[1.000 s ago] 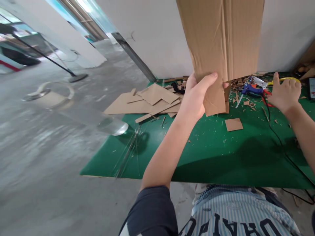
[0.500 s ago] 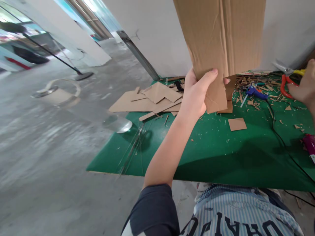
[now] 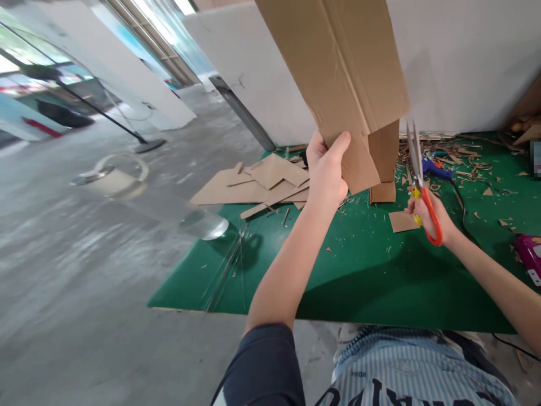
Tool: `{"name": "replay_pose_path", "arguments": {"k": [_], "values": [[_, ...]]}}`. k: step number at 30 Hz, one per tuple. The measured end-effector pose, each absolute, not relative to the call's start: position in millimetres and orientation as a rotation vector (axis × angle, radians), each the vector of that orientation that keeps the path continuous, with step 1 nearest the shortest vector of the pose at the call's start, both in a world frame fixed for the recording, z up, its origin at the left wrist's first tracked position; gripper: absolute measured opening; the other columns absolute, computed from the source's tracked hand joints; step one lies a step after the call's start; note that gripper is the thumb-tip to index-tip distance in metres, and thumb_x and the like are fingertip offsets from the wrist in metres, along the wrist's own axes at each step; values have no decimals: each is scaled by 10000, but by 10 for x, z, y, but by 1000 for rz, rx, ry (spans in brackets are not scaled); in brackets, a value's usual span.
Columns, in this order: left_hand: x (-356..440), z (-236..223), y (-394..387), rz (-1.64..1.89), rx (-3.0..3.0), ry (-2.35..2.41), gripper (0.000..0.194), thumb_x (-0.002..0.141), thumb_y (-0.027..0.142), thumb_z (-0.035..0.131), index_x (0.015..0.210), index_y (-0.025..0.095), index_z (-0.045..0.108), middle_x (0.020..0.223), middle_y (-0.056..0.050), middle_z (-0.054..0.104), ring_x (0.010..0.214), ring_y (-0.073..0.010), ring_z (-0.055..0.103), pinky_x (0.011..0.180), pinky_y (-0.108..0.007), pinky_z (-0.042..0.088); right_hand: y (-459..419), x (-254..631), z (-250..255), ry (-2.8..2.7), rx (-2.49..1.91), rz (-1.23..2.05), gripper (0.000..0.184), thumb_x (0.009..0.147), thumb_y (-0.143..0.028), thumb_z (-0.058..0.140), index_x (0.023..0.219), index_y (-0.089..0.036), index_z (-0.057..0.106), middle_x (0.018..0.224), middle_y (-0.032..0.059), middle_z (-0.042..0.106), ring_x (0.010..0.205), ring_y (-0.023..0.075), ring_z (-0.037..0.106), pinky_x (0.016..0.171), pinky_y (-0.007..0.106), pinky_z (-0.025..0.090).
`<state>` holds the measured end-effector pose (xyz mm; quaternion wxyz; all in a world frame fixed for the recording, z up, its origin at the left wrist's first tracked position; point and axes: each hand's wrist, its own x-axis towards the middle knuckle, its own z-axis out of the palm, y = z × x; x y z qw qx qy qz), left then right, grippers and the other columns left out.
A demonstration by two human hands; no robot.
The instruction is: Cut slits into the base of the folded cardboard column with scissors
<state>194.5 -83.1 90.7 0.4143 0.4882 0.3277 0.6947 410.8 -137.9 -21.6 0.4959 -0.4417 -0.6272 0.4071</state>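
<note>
My left hand (image 3: 332,166) grips the lower end of a long creased sheet of cardboard (image 3: 338,62), thumb on its near face. The sheet is held up above the table and runs out of the top of the view. In my right hand (image 3: 431,217) is a pair of scissors (image 3: 420,175) with red and yellow handles, its blades pointing up and slightly parted. The blades are to the right of the sheet, apart from it. Behind the sheet stands a folded cardboard piece (image 3: 384,163). A small cardboard square (image 3: 403,221) lies just left of my right hand.
Flat cardboard pieces (image 3: 236,186) are stacked on the green table (image 3: 262,282) at the left. Thin clear sticks (image 3: 230,259) and a clear cylinder (image 3: 205,223) lie near the left edge. Cardboard scraps surround a blue glue gun (image 3: 437,168); a purple object (image 3: 528,259) is at far right.
My right hand has brought the scissors leftward from the right edge, turning the blades upward. The held cardboard has shifted left and tilted, still in my left hand.
</note>
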Motion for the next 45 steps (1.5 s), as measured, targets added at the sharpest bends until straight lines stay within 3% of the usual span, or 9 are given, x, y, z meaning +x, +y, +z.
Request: {"name": "replay_pose_path", "arguments": {"k": [4, 11, 17, 25, 31, 40, 45], "values": [[1945, 855, -812, 1728, 1230, 794, 480, 721, 567, 827, 1078, 289, 668, 1148, -49, 750, 1286, -291, 628, 1031, -427, 550, -1466, 4024, -185, -1743, -1035, 919, 625, 904, -696, 505, 1299, -212, 476, 844, 33, 628, 710, 196, 610, 662, 362, 529], [2141, 750, -924, 1646, 1255, 784, 503, 806, 503, 789, 1228, 276, 637, 1188, -67, 738, 1278, -276, 627, 1071, -434, 518, -1504, 3964, -148, -1820, -1026, 918, 593, 930, -705, 456, 1275, -223, 483, 887, 59, 675, 738, 210, 655, 680, 370, 556], [2303, 600, -975, 1584, 1285, 777, 493, 862, 470, 744, 1293, 280, 600, 1161, -69, 742, 1267, -284, 638, 1080, -449, 502, -1480, 3985, -132, -1859, -1059, 717, 545, 945, -734, 387, 1002, -218, 554, 848, 75, 669, 745, 220, 641, 723, 399, 539], [2370, 543, -999, 1546, 1300, 767, 559, 852, 503, 751, 1337, 291, 573, 1192, -75, 730, 1297, -293, 618, 1105, -466, 485, -1486, 3999, -219, -1819, -1045, 745, 587, 953, -693, 412, 1247, -196, 518, 938, 87, 705, 802, 229, 687, 769, 409, 562], [2386, 524, -1010, 1564, 1329, 737, 551, 858, 479, 751, 1345, 297, 570, 1191, -68, 733, 1276, -284, 633, 1093, -453, 496, -1497, 4007, -168, -1835, -1127, 643, 436, 983, -596, 410, 1085, -203, 569, 804, 58, 668, 700, 214, 641, 678, 370, 514], [2393, 505, -999, 1542, 1340, 766, 535, 871, 454, 737, 1354, 292, 576, 1210, -76, 732, 1270, -283, 636, 1119, -454, 479, -1505, 4009, -167, -1834, -1292, 577, 461, 983, -622, 383, 924, -209, 578, 664, 44, 637, 587, 204, 612, 592, 348, 467], [2370, 438, -952, 1514, 1415, 726, 606, 861, 538, 727, 1379, 278, 549, 1227, -82, 720, 1255, -287, 638, 1121, -468, 472, -1518, 4022, -170, -1833, -1220, 636, 527, 975, -662, 368, 872, -200, 599, 752, 73, 679, 635, 197, 648, 621, 342, 496]]}}
